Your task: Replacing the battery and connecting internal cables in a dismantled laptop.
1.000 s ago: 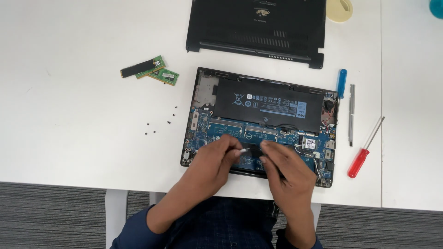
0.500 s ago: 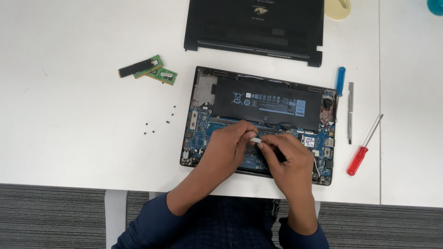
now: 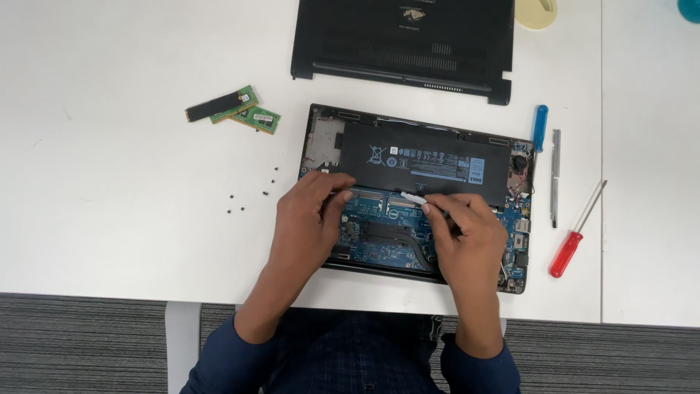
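Note:
An opened laptop base point(image 3: 321, 138) lies on the white table with its black battery point(image 3: 423, 160) at the back and a blue circuit board point(image 3: 379, 219) in front. My left hand point(image 3: 306, 219) rests on the board's left part, fingertips at the battery's lower left edge. My right hand point(image 3: 467, 233) pinches a small white tool point(image 3: 413, 198), whose tip lies at the battery's lower edge near the middle. A dark heat pipe point(image 3: 394, 237) runs between my hands.
The laptop's black bottom cover point(image 3: 401, 44) lies behind. Two memory modules point(image 3: 233, 109) and several tiny screws point(image 3: 251, 197) sit to the left. A blue-handled tool point(image 3: 539, 128), a metal rod point(image 3: 555, 175) and a red-handled screwdriver point(image 3: 572, 241) lie to the right.
My hands have moved apart: the left slid left to the battery's corner, and the right shifted right and back with the white tool.

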